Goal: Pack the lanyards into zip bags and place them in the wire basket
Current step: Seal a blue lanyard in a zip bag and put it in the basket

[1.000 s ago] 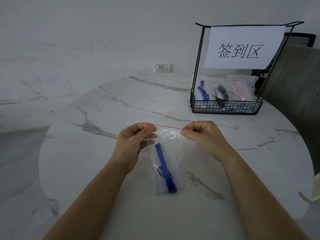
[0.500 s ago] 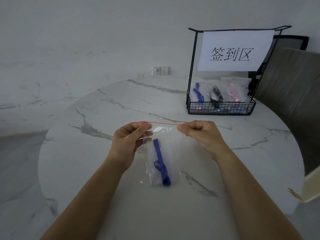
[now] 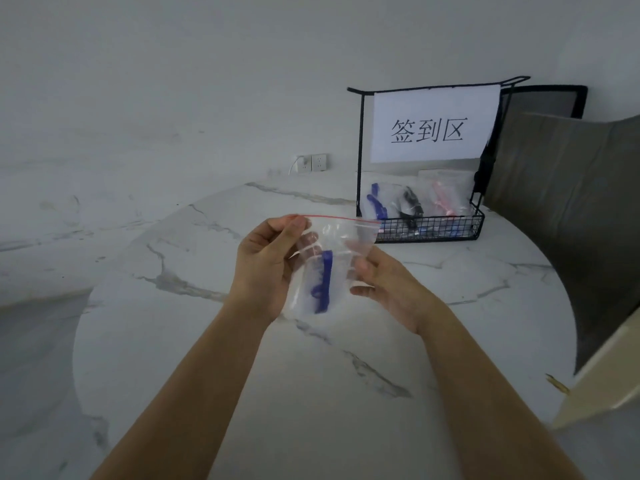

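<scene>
zip bag (image 3: 341, 244) held up over the middle of the counter (image 3: 207, 341), blue lanyard (image 3: 322, 282) upright inside | left hand (image 3: 266, 268) pinching the top-left corner at the red seal (image 3: 339, 218) | right hand (image 3: 388, 289) gripping the bag's right side, lower down | wire basket (image 3: 429, 230) at the counter's far right edge, bagged lanyards (image 3: 410, 206) inside, paper sign (image 3: 433, 126) on its frame

A round white marble surface (image 3: 207, 341) veined in grey stands before a plain pale wall (image 3: 173, 64) bearing a double socket (image 3: 311, 162) with a white cable, a similarly veined pale floor (image 3: 34, 341) at left, a grey-brown padded chair (image 3: 571, 202) and a black mesh chair back (image 3: 547, 102) at right.
</scene>
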### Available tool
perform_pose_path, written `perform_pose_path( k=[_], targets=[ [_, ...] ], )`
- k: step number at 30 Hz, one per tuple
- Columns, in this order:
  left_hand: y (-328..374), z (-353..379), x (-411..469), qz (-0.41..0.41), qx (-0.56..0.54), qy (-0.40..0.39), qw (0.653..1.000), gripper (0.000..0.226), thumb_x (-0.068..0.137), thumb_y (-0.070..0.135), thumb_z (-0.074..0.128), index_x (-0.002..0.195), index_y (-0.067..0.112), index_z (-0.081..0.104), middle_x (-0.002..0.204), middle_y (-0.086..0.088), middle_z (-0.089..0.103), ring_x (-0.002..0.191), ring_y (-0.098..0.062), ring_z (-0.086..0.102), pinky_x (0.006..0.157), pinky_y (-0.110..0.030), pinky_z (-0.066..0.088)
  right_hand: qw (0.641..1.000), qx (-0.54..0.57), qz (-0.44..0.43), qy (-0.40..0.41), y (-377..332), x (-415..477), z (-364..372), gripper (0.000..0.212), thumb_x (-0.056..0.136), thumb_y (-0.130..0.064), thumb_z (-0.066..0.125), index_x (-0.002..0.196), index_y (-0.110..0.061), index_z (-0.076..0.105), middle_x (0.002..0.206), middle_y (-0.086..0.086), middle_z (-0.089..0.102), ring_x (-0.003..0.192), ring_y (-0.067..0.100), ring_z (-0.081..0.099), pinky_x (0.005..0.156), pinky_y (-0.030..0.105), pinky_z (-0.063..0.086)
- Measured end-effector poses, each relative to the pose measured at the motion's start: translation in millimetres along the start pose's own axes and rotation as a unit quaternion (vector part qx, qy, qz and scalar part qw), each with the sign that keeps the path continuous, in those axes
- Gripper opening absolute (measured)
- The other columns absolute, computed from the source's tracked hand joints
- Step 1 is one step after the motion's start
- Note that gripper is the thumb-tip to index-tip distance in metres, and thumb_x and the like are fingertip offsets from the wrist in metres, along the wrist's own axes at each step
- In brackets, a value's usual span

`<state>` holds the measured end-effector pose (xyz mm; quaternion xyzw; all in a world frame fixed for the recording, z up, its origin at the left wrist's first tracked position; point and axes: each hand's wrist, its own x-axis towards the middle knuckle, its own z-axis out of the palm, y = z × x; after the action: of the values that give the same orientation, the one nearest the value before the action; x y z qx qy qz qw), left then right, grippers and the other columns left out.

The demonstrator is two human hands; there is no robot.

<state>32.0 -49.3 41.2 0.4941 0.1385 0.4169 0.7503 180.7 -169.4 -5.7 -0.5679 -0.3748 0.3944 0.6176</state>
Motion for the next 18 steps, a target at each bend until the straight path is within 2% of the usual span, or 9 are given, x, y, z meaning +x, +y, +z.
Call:
perform_pose_path(
  k=[2,4,6,8,10,12,15,16,18],
  targets=[
    [5,14,6,0.009,0.001,-0.019,1.0,0.015,0.09,0.004,0.062,0.077,0.011,0.067,0.083,-0.007,0.07,0.074,-0.019,0.067,0.069,-0.029,0.056,0.999,-0.048,-0.005,-0.018,-2,-6,-2,0.053,0.085,-0.036,0.075,0.133,-0.018,0.059,0.122,-0.002,0.071,0.11,0.01,0.067,0.094,0.027,0.053],
    [5,29,11,0.013,-0.001,-0.023,1.0,0.01,0.091,0.006,0.063,0.083,0.01,0.067,0.086,-0.007,0.07,0.079,-0.021,0.068,0.074,-0.033,0.057,0.998,-0.054,-0.027,0.02,-5,-10,-9,0.033,0.089,-0.023,0.069,0.12,-0.009,0.068,0.112,0.003,0.075,0.101,0.011,0.068,0.091,0.026,0.051],
    [1,38,16,0.012,0.011,-0.009,1.0,0.012,0.089,0.021,0.066,0.097,0.012,0.067,0.097,-0.006,0.071,0.091,-0.02,0.07,0.082,-0.034,0.058,0.997,-0.031,-0.04,0.064,-8,-16,-18,0.02,0.093,-0.021,0.066,0.108,-0.009,0.072,0.102,0.003,0.077,0.091,0.01,0.068,0.084,0.025,0.053],
    [-12,38,25,0.01,0.098,0.018,0.995,0.044,0.085,0.047,0.063,0.118,0.019,0.061,0.117,0.0,0.068,0.107,-0.015,0.067,0.089,-0.033,0.057,0.992,0.011,-0.04,0.122,-14,-18,-29,0.013,0.095,-0.02,0.064,0.1,-0.011,0.072,0.09,0.0,0.077,0.081,0.006,0.069,0.073,0.021,0.055],
    [-30,38,33,0.017,0.215,0.037,0.976,0.045,0.091,0.056,0.053,0.123,0.024,0.056,0.121,0.003,0.063,0.112,-0.013,0.062,0.092,-0.035,0.055,0.975,0.022,-0.025,0.218,-13,-14,-49,0.018,0.093,-0.024,0.067,0.102,-0.009,0.072,0.095,0.01,0.076,0.083,0.014,0.068,0.077,0.031,0.059],
    [-55,29,41,0.034,0.357,0.025,0.933,0.036,0.098,0.051,0.047,0.116,0.023,0.061,0.114,0.002,0.065,0.108,-0.016,0.062,0.092,-0.035,0.051,0.954,-0.007,0.001,0.298,-14,-6,-68,0.022,0.091,-0.03,0.072,0.103,-0.011,0.072,0.097,0.014,0.074,0.081,0.018,0.062,0.074,0.031,0.056],
    [-88,8,44,0.078,0.573,-0.011,0.816,0.033,0.101,0.039,0.047,0.113,0.016,0.066,0.113,-0.003,0.065,0.105,-0.022,0.059,0.088,-0.032,0.045,0.933,-0.004,0.014,0.359,-18,12,-93,0.019,0.091,-0.028,0.072,0.104,-0.015,0.067,0.09,0.009,0.068,0.073,0.015,0.055,0.065,0.026,0.05],
    [-95,1,42,0.09,0.619,-0.025,0.779,0.031,0.1,0.036,0.048,0.112,0.015,0.067,0.112,-0.005,0.064,0.105,-0.024,0.059,0.087,-0.034,0.045,0.926,0.012,0.006,0.377,-24,16,-96,0.022,0.091,-0.026,0.072,0.109,-0.016,0.064,0.089,0.005,0.066,0.07,0.014,0.054,0.063,0.026,0.049],
    [-107,-7,47,0.081,0.661,-0.034,0.745,0.027,0.099,0.034,0.049,0.106,0.015,0.068,0.109,-0.006,0.065,0.104,-0.028,0.057,0.088,-0.037,0.044,0.914,0.024,-0.029,0.405,-35,39,-107,0.033,0.091,-0.022,0.072,0.12,-0.016,0.057,0.094,0.001,0.062,0.067,0.011,0.054,0.058,0.021,0.05]
  ],
)
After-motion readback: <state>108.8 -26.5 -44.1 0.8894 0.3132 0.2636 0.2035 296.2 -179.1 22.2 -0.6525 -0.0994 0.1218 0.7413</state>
